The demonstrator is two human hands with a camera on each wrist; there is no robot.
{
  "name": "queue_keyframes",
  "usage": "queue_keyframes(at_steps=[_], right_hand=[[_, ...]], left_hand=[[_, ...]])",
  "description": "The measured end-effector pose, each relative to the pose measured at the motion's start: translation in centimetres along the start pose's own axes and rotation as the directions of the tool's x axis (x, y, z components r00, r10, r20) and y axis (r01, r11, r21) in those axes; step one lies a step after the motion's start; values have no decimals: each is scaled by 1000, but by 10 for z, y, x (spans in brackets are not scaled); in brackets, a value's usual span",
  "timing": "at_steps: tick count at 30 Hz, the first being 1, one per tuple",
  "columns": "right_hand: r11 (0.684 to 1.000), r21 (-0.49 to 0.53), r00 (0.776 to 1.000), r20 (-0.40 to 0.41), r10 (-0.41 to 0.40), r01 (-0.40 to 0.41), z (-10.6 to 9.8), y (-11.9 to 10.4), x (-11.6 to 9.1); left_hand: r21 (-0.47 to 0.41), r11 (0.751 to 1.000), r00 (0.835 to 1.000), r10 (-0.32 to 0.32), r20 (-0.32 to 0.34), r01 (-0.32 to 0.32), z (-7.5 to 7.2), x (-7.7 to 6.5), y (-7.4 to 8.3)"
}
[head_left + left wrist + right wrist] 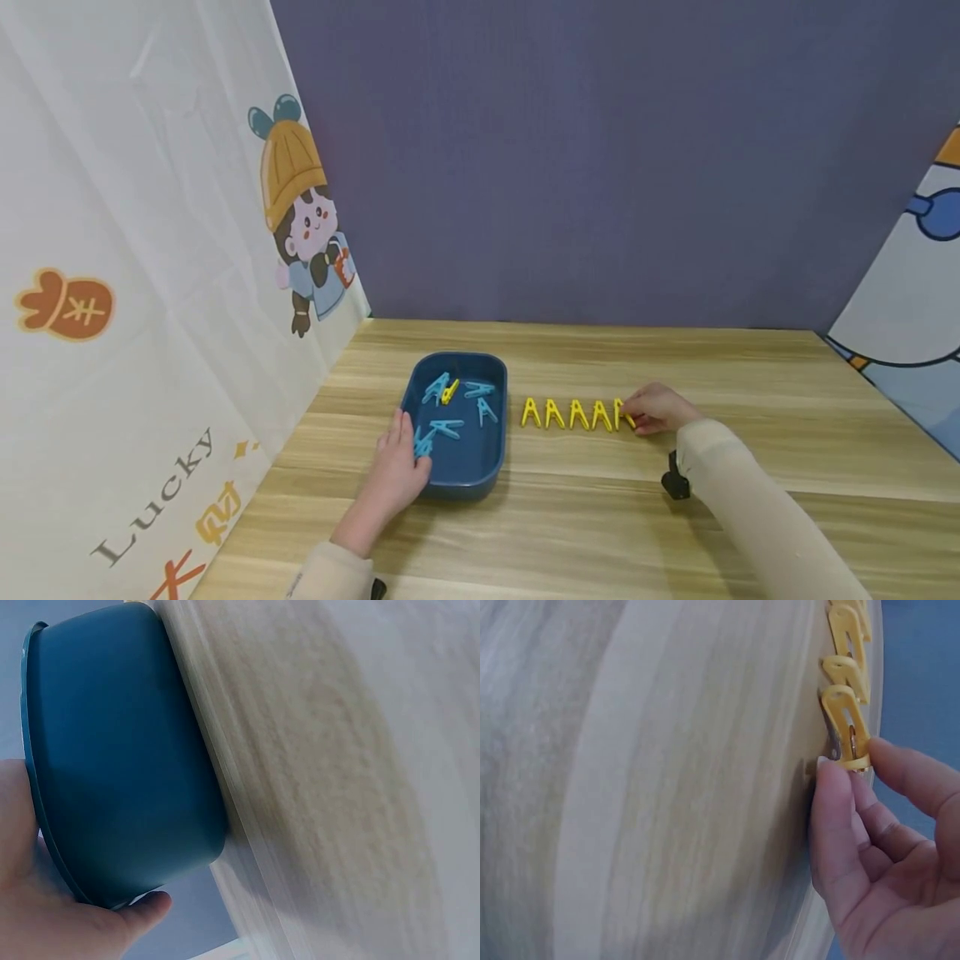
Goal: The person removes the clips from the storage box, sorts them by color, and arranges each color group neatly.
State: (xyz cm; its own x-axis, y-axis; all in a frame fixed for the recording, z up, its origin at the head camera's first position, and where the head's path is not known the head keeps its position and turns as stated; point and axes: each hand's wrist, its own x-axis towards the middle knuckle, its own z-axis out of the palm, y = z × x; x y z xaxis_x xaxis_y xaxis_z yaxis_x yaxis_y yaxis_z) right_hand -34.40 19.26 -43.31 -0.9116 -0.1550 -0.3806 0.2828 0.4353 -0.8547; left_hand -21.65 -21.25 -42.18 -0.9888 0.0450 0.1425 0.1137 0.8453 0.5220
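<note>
My right hand [660, 408] pinches a yellow clothespin [847, 720] between thumb and fingertips, at the right end of a row. Several more yellow clothespins [577, 415] stand in that row on the table, legs toward me. My left hand [397, 468] grips the near left rim of a dark blue plastic tub [461, 490]. In the left wrist view the tub's outer wall [112, 750] fills much of the picture, with fingers and thumb at its rim. Inside the tub lie several light blue clothespins [447, 428] and one yellow clothespin [450, 392].
The wood-grain table [570, 533] runs back to a dark purple panel [585, 167]. A white printed sheet [172, 250] hangs at the left, and another printed panel [907, 275] stands at the right. The tub is left of the row.
</note>
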Motion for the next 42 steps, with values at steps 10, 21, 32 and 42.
queue_keyframes(at_steps=[10, 21, 32, 42], right_hand=[[999, -24, 999, -24, -22, 21, 5, -7, -5], [1000, -29, 999, -41, -3, 1, 6, -6, -5], [998, -45, 999, -35, -40, 39, -7, -11, -5], [994, 16, 993, 36, -112, 112, -6, -37, -10]], left_hand=[[-9, 1000, 1000, -11, -1, 11, 0, 0, -1], [-1, 1000, 1000, -13, 2, 13, 1, -1, -3], [-3, 1000, 1000, -10, -2, 10, 0, -2, -3], [2, 1000, 1000, 5, -7, -5, 1, -1, 0]])
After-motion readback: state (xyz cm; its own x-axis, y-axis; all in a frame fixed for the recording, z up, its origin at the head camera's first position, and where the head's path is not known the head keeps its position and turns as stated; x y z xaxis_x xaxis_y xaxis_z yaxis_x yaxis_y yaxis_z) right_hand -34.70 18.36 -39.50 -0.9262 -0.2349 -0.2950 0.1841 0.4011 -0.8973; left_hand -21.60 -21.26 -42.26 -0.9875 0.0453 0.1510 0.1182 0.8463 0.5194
